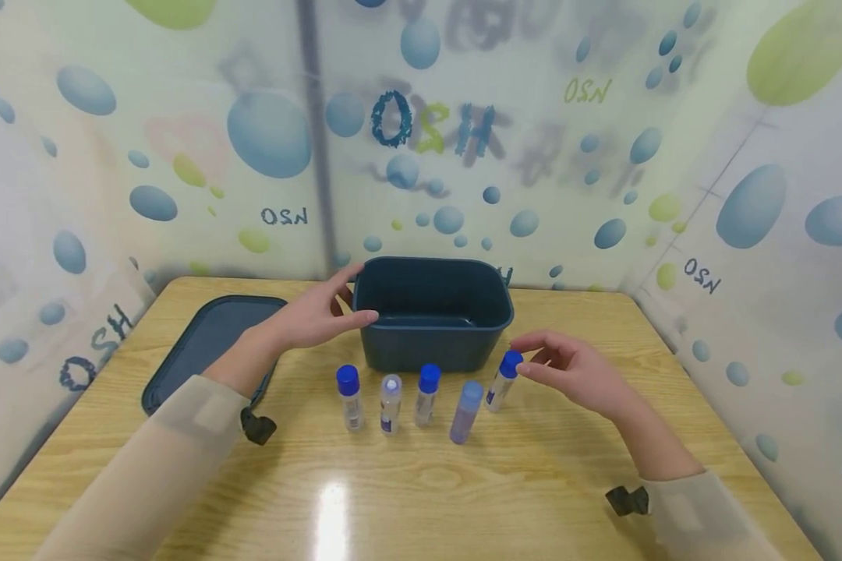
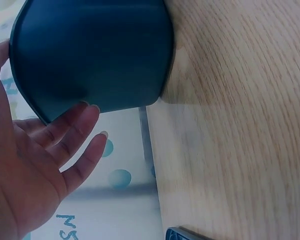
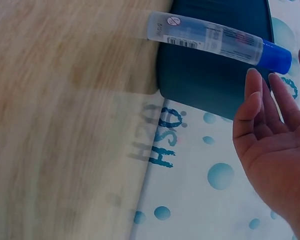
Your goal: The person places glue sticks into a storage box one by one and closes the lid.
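Observation:
My left hand [image 1: 316, 312] rests against the left end of a dark blue open bin [image 1: 428, 354]. In the left wrist view its fingers are spread beside the bin's end wall [image 2: 95, 60], with the thumb at the rim. My right hand [image 1: 571, 372] is around the blue cap of the rightmost clear bottle [image 1: 501, 386], thumb and fingers apart. That labelled bottle [image 3: 210, 40] stands upright in front of the bin, and the right wrist view shows the fingertips right beside its cap, not closed on it.
Several more small bottles stand in a row before the bin: one blue-capped [image 1: 351, 401], one pale-topped [image 1: 390, 405], another blue-capped [image 1: 426, 397] and a bluish one [image 1: 466, 413]. A dark blue lid [image 1: 206, 335] lies at the left of the wooden table [image 1: 407, 499]. Patterned walls enclose it.

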A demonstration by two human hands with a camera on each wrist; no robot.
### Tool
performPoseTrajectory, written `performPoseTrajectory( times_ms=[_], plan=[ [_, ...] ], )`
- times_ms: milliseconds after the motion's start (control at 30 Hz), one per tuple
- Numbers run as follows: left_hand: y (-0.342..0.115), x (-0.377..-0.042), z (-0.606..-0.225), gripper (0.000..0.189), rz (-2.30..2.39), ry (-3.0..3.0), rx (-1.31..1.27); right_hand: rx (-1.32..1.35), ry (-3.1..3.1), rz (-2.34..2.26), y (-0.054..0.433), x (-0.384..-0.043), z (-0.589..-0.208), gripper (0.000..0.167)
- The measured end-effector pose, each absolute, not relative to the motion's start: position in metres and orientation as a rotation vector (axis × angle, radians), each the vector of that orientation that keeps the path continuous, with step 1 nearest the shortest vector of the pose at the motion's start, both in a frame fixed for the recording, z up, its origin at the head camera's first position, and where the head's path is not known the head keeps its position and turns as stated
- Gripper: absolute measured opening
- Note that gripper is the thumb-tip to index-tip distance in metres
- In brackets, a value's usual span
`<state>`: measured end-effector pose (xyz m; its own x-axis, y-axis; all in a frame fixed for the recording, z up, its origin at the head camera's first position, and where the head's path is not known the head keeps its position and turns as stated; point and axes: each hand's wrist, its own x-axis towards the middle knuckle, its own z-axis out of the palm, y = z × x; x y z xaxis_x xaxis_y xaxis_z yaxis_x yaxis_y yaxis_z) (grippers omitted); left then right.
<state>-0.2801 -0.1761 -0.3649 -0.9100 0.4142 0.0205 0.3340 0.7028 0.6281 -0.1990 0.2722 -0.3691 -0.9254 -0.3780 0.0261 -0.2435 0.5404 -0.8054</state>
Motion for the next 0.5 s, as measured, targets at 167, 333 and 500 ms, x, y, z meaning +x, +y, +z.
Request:
performPoseTrajectory(
  times_ms=[167, 333, 500],
  plan=[
    [-0.1766, -0.2792, -0.3670, 0.101, 0.998, 2.788, 0.623, -0.550, 2.589, -1.357, 0.2681, -0.1990, -0.3756, 0.036],
    [-0.1766, -0.2786, -0.3687, 0.101, 0.998, 2.791, 0.622, -0.548, 2.568, -1.378, 0.2663, -0.1984, -0.3777, 0.034],
    [-0.1772, -0.2791, -0.3704, 0.101, 1.013, 2.790, 0.624, -0.572, 2.573, -1.382, 0.2643, -0.1983, -0.3787, 0.033]
  ],
)
